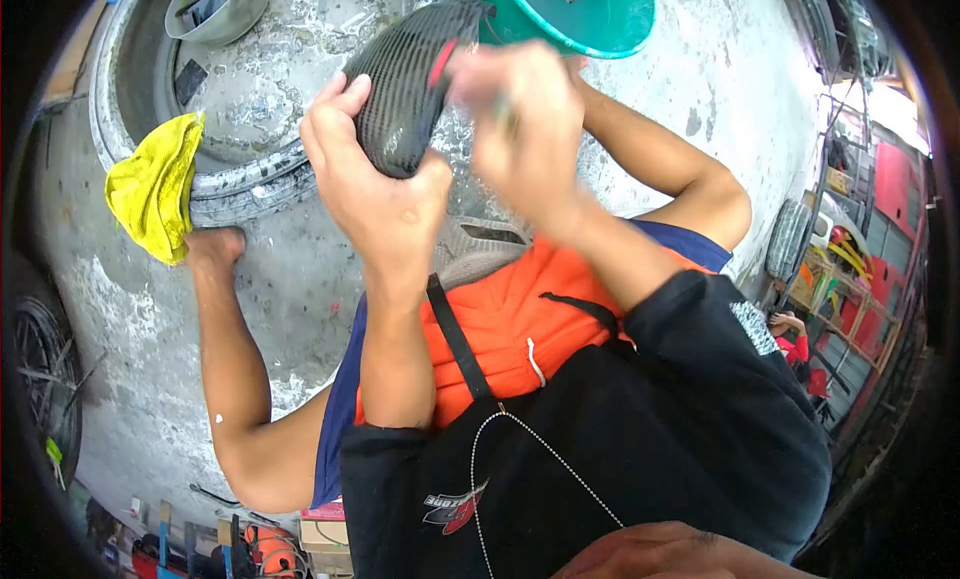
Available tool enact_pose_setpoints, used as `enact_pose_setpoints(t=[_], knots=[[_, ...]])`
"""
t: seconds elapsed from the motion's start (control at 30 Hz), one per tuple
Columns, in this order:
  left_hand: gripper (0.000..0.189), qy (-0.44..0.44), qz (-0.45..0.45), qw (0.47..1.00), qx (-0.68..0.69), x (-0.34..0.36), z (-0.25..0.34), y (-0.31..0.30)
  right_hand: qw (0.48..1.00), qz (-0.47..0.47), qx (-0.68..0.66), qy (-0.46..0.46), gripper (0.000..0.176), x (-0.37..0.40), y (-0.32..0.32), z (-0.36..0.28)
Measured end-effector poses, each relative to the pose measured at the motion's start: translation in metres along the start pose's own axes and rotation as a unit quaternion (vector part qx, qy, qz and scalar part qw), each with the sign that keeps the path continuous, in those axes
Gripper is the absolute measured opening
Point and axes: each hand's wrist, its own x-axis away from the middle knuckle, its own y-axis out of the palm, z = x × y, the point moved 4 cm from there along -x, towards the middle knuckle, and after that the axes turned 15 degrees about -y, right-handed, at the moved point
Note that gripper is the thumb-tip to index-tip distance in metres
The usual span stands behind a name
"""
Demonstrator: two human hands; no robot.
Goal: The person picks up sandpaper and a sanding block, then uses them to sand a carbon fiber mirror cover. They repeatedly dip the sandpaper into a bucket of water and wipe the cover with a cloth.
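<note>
A black carbon-fibre-patterned shell [395,89], curved and glossy, is held up in front of me over the floor. My left hand [375,169] grips its lower end, with the thumb on one side and the fingers on the other. My right hand [530,119] is curled at the shell's right edge and blurred by motion. A small red strip [441,62] shows on the shell beside the right fingertips. What the right fingers pinch I cannot tell.
A yellow cloth [158,189] hangs over a tyre [250,194] lying on the floor. Inside the tyre ring sits a grey tub [225,19]. A green basin [625,24] with water stands at the top. More tyres [790,239] and shelving are at the right.
</note>
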Motion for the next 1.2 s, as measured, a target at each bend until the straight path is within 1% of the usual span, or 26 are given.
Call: enact_pose_setpoints(t=[0.03,0.1,0.17,0.2,0.23,0.3,0.33,0.37,0.43,0.47,0.5,0.57,0.63,0.67,0.7,0.77,0.83,0.87,0.9,0.97,1.0,1.03,1.1,1.13,1.17,1.2], knots=[[0.058,-0.001,-0.002,1.000,-0.001,0.001,-0.001,0.000,0.992,0.029,0.006,0.122,0.027,-0.005,0.003,0.028],[0.058,0.009,0.004,1.000,-0.009,-0.002,-0.003,0.001,0.996,0.035,0.035,0.072,0.026,-0.010,0.005,0.021],[0.058,0.009,0.008,1.000,0.001,-0.004,-0.007,0.001,1.000,0.015,-0.023,-0.003,0.022,-0.011,0.001,-0.036],[0.057,0.002,-0.001,1.000,0.015,-0.003,-0.006,-0.001,0.998,0.007,-0.057,0.011,0.022,-0.011,-0.003,-0.052],[0.056,-0.005,-0.009,1.000,0.029,-0.003,-0.005,-0.002,0.998,0.006,-0.055,0.013,0.022,-0.009,-0.001,-0.040],[0.055,0.006,-0.005,1.000,0.023,-0.003,-0.003,0.001,0.999,0.028,-0.007,-0.042,0.022,-0.006,0.005,0.008],[0.055,0.008,0.001,1.000,0.011,-0.003,-0.001,0.001,0.996,0.023,0.001,0.090,0.021,-0.006,0.008,0.037],[0.055,0.010,0.006,1.000,-0.001,-0.002,0.001,0.002,0.983,0.030,-0.015,0.183,0.020,-0.012,0.007,0.054],[0.055,0.008,0.008,1.000,0.011,-0.003,-0.003,0.002,0.998,0.021,0.058,0.033,0.020,-0.011,0.010,0.030],[0.055,0.000,0.009,1.000,0.017,-0.003,-0.006,0.002,1.000,-0.002,0.011,-0.011,0.024,-0.013,0.006,0.003],[0.055,0.000,0.010,1.000,0.017,-0.003,-0.005,0.001,1.000,-0.008,-0.015,-0.018,0.029,-0.012,-0.001,-0.025],[0.055,0.024,-0.007,1.000,0.006,-0.002,-0.001,-0.001,0.997,-0.020,-0.036,-0.058,0.026,-0.014,-0.003,-0.018],[0.055,0.015,-0.004,1.000,0.000,-0.002,0.000,0.001,0.998,-0.004,0.051,-0.049,0.019,-0.015,0.007,0.039],[0.056,0.009,0.004,1.000,-0.004,-0.002,0.001,0.002,0.998,0.013,0.036,0.051,0.014,-0.018,0.015,0.071],[0.056,0.012,0.003,1.000,-0.003,0.000,0.000,0.002,0.998,0.016,0.038,0.051,0.014,-0.019,0.014,0.068],[0.057,0.001,0.007,1.000,0.010,0.000,-0.004,0.002,0.996,-0.031,0.069,0.051,0.019,-0.023,0.013,0.051],[0.053,0.021,0.013,1.000,0.001,-0.001,0.001,0.000,1.000,-0.027,-0.013,0.004,0.023,-0.022,0.003,-0.010],[0.050,0.035,0.006,0.999,-0.011,0.002,0.003,-0.001,0.999,-0.021,-0.048,0.007,0.023,-0.023,-0.002,-0.024],[0.050,0.031,0.002,0.999,-0.014,0.003,0.004,0.000,0.998,-0.022,-0.049,0.013,0.023,-0.020,-0.001,-0.011],[0.051,0.010,0.013,1.000,-0.012,0.002,0.004,0.001,0.999,-0.021,0.041,0.008,0.017,-0.020,0.006,0.048],[0.052,0.019,0.015,1.000,-0.015,0.002,0.004,0.001,0.986,-0.034,0.077,0.144,0.011,-0.020,0.012,0.083],[0.052,0.025,0.017,0.999,-0.013,0.002,0.003,0.001,0.962,-0.065,0.052,0.260,0.007,-0.016,0.017,0.097],[0.056,0.031,0.003,1.000,-0.001,-0.001,-0.004,0.001,0.992,-0.017,0.047,0.119,0.009,-0.015,0.011,0.054],[0.056,0.028,0.012,0.999,-0.010,-0.001,-0.001,0.002,0.999,-0.007,-0.006,0.032,0.017,-0.018,0.007,0.017],[0.056,0.018,0.011,1.000,-0.016,-0.001,-0.006,0.000,0.999,-0.009,-0.018,-0.033,0.026,-0.021,0.004,-0.021],[0.056,0.006,-0.004,1.000,0.009,-0.001,-0.012,-0.001,0.999,-0.019,-0.033,-0.022,0.027,-0.020,0.002,-0.037]])
